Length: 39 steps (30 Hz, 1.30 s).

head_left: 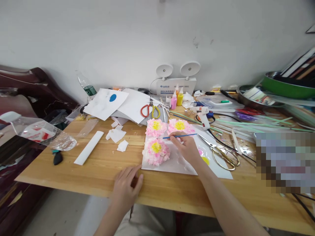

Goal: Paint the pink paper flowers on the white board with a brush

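Brush [189, 135] is clamped in right grip [183, 146]; left grip [126, 185] is spread. Pink bottle [173, 102] and yellow bottle [180, 99] are seen capped.

Smooth wood is seen in the counter [98, 177]. Toward its front edge, rough, matt flowers [155, 154] are carried by smooth paper [172, 165]; polished metal is shown by the gold scissors [213, 146], clear plastic by the left-edge bottle [64, 141].
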Motion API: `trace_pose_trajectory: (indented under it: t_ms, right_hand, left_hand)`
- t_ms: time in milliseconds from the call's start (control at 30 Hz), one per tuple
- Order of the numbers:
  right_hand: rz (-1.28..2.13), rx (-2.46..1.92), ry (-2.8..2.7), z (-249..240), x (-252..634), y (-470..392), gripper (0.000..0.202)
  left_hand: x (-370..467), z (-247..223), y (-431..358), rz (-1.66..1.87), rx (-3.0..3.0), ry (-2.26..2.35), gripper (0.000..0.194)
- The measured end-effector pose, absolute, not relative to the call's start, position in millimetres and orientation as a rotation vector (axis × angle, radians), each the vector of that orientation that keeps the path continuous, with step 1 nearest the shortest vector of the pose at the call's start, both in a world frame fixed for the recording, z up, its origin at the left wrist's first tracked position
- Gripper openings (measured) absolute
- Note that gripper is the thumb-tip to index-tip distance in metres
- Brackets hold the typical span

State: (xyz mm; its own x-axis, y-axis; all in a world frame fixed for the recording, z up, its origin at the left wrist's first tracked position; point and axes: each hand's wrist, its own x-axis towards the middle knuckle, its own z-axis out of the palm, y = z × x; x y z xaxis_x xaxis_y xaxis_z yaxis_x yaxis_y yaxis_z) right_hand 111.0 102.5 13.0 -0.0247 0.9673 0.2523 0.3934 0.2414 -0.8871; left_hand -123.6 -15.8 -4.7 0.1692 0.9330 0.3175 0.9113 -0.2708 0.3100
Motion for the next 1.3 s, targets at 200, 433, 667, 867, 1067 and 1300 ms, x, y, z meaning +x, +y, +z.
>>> trace_pose_trajectory:
  t_ms: [200,433,667,867,1067,1300]
  right_hand:
    - [0.733,-1.281,-1.602,14,112,104,0.016]
    - [0.776,-1.267,-1.559,16,115,105,0.016]
    - [0.829,-1.249,-1.567,15,113,107,0.017]
    - [0.827,-1.236,-1.57,13,110,108,0.016]
    - [0.796,-1.243,-1.515,13,109,107,0.016]
    - [0.657,-1.216,-1.526,14,108,106,0.017]
  left_hand:
    - [-112,-7,-6,0.679,2.291,1.931,0.027]
    - [-113,-14,-9,0.656,2.387,1.934,0.027]
    - [-112,-17,-11,0.655,2.443,1.961,0.027]
    - [-112,-17,-11,0.651,2.456,1.972,0.027]
    - [-112,-18,-12,0.649,2.428,1.974,0.028]
    - [-111,-18,-12,0.666,2.429,1.986,0.028]
